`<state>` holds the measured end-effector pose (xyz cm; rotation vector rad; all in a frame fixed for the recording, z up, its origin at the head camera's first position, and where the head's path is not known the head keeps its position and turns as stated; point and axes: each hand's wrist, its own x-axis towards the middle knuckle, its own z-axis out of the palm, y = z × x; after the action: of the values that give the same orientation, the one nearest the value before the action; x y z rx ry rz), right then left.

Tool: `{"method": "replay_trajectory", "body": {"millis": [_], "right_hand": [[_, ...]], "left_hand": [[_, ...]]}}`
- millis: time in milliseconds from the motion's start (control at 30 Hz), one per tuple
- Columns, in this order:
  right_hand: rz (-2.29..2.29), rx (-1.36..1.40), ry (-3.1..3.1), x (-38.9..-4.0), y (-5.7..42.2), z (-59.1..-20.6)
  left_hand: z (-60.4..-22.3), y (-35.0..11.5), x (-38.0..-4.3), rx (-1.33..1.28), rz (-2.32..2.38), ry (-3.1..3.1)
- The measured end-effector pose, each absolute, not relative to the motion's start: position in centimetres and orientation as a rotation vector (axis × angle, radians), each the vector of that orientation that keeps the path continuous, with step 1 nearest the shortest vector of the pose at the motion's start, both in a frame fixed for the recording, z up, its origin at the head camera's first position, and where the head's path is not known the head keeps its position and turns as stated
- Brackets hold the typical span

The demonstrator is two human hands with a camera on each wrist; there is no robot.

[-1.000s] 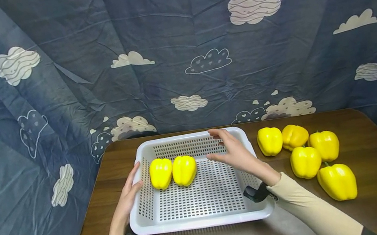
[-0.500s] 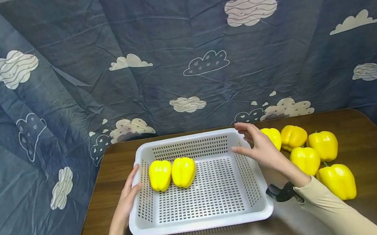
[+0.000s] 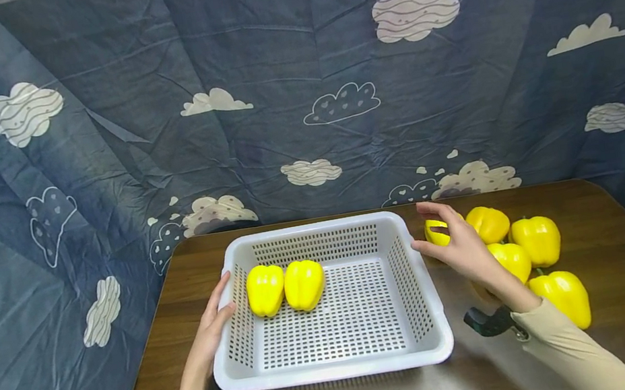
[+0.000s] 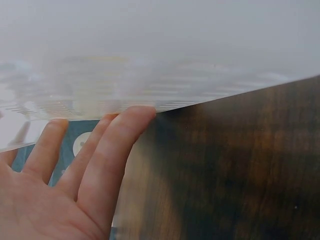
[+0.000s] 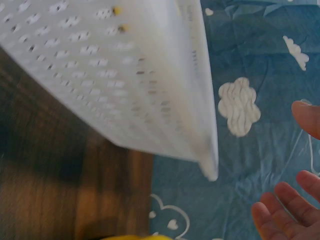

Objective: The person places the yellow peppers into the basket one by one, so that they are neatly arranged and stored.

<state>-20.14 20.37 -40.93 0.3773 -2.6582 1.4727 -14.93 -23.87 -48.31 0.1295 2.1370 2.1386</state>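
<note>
A white perforated plastic basket (image 3: 340, 372) stands on the table and holds two yellow bell peppers, a left one (image 3: 266, 291) and a right one (image 3: 305, 285), side by side. My left hand (image 3: 208, 331) touches the basket's left side; in the left wrist view its extended fingers (image 4: 107, 165) lie against the outer wall. Past the basket's right rim, my right hand (image 3: 461, 250) hovers with fingers spread and nothing held. Beneath it, partly hidden, is the nearest yellow bell pepper (image 3: 435, 235). A strip of yellow pepper (image 5: 137, 237) shows low in the right wrist view.
Several more yellow bell peppers (image 3: 536, 241) lie grouped on the brown wooden table (image 3: 621, 282) to the right, one (image 3: 563, 298) closer to the front. A dark blue cloud-patterned curtain (image 3: 255, 142) hangs behind and along the left of the table.
My right hand has moved right, from above the basket out over the leftmost pepper of the right-hand group. My left hand stays at the basket's left side.
</note>
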Motion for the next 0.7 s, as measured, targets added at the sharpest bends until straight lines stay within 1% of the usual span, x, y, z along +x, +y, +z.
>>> {"method": "replay_trajectory", "body": {"millis": [367, 700], "right_hand": [[1.397, 0.284, -2.697, -20.6, 22.6, -42.7], [1.339, 0.26, -2.708, -21.2, 23.8, -44.1]], "left_hand": [[-48.2, -24.0, -14.9, 0.144, 2.136, 2.132], [-48.2, -23.9, -14.9, 0.139, 2.149, 2.113]]}}
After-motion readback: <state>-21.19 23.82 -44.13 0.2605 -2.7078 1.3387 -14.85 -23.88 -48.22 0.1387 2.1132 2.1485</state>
